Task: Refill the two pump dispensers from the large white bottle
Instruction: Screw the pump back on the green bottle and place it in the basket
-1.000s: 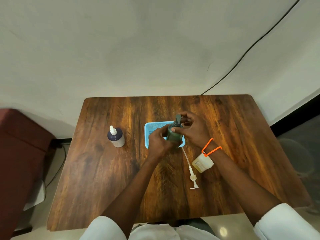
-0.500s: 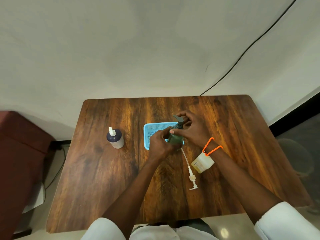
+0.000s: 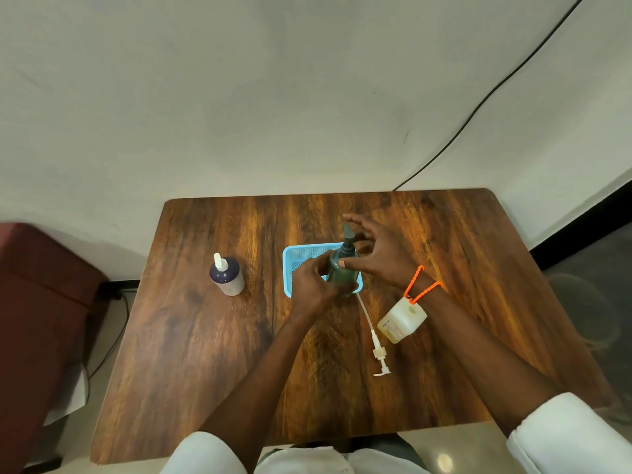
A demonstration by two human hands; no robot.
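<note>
— At the middle of the wooden table, what is being held?

— A dark green pump dispenser is gripped round its body by the left hand, upright, over the near right corner of a blue mesh basket. Its pump head is pinched from above by the fingers of the right hand; whether the head is fully seated cannot be told.

— And the second dispenser?

— A pale, cream-coloured square bottle is seen standing by the right wrist, partly hidden by it, with its neck open. Its white pump with the long tube is laid flat on the wood just left of it, the far end of the tube reaching to the basket's near edge.

— Where is the large white bottle placed?

— Well apart to the left a white bottle with a dark shoulder and a white nozzle cap is stood upright, untouched by either hand.

— Anything else noted?

— An orange beaded band is worn at the right wrist, and a black cable is run across the wall behind the table.
</note>
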